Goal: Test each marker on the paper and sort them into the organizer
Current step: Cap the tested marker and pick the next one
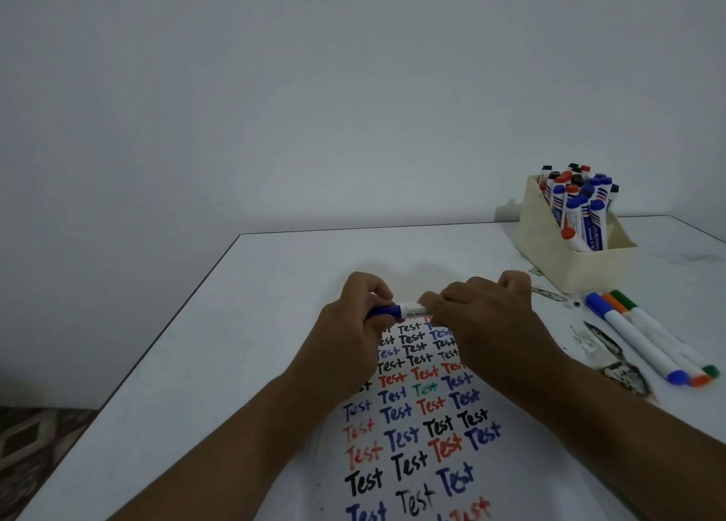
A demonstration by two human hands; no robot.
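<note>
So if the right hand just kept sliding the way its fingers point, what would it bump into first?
Probably the left hand: the right hand points leftward along the blue marker that both grip, though depth is hard to judge.

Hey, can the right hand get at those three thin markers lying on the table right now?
Probably not at once: the right hand grips the blue marker along with the left hand. Nothing blocks the three thin markers.

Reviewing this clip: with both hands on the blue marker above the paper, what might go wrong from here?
1. The left hand grips the blue cap end and the right hand the barrel of the blue marker; a sudden pull apart might jerk the tip across the paper or stain fingers.
2. The right forearm lies close to three loose markers; it may nudge them.
</note>
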